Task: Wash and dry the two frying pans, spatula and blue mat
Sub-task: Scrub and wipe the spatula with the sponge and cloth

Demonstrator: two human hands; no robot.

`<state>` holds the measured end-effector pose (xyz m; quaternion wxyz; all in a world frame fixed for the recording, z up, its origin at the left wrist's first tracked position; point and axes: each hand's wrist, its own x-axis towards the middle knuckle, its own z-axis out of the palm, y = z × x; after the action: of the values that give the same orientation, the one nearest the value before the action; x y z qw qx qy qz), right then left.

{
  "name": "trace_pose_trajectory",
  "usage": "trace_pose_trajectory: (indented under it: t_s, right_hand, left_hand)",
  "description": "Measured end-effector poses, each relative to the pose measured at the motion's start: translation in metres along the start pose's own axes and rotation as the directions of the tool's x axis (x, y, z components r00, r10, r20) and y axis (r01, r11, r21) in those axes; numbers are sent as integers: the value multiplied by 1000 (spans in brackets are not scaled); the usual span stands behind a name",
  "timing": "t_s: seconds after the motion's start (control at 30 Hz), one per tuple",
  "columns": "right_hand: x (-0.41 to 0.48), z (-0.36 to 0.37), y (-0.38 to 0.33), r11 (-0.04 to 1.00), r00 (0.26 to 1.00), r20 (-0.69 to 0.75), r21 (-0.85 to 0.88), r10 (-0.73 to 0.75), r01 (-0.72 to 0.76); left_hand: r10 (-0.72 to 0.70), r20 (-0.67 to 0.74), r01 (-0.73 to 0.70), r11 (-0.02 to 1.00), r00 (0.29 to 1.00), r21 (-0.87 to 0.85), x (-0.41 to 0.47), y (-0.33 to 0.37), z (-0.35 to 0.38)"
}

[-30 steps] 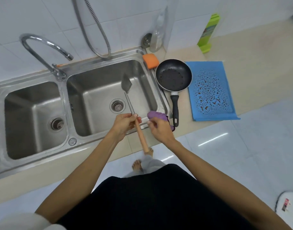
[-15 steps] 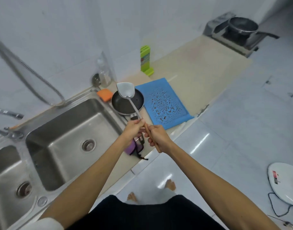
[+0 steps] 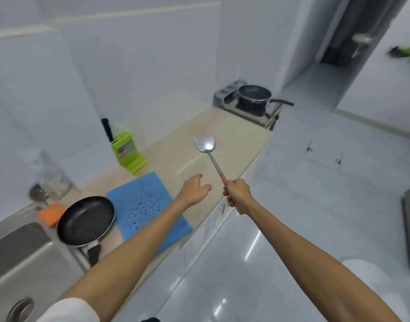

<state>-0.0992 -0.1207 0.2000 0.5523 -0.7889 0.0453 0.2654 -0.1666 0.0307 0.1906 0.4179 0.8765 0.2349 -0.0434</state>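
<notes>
Spatula (image 3: 210, 156) is in my right hand (image 3: 237, 196), which is closed around the orange-brown end of the handle. The metal blade points up and away from me, above the counter (image 3: 234, 140). I think I hold it by the end for 2 reasons: the blade touches nothing, and I can reach far to lay it on the bare part of the counter.

My left hand (image 3: 194, 189) holds nothing. Its fingers are loose and spread, near the handle but apart from it, above the counter past the blue mat (image 3: 148, 205). It may be ready to help, but I cannot say for what.

The blue mat lies flat on the counter with dark spots in its middle. Whether they are water or holes I cannot tell, so I cannot judge if it is clean. 1 frying pan (image 3: 85, 220) sits between the sink (image 3: 18, 256) and the mat, its handle toward me. Probably it is there because the sink is just beside it. The other frying pan (image 3: 253, 94) stands on the stove (image 3: 245, 109) at the far end of the counter, well apart from the sink, so I judge it must be fetched. An orange sponge (image 3: 51, 213) lies just behind the near pan at the sink's corner, handy for scrubbing. A green knife block (image 3: 128, 152) stands by the wall behind the mat.
</notes>
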Motion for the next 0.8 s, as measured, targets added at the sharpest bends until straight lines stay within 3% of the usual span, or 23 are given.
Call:
trace_pose_trajectory:
  t_s: [0.17, 0.3, 0.8]
  right_hand:
    - [79, -98, -31, 1000, 999, -47, -13, -18, 17]
    - [121, -133, -47, 999, 998, -67, -41, -13, 11]
    - [393, -251, -141, 982, 997, -53, -177, 54, -63]
  left_hand:
    - [94, 4, -92, 969, 996, 231, 68, 93, 28]
    - [126, 27, -127, 933, 992, 336, 111, 127, 40]
    - [114, 54, -126, 855, 992, 504, 391, 242, 79]
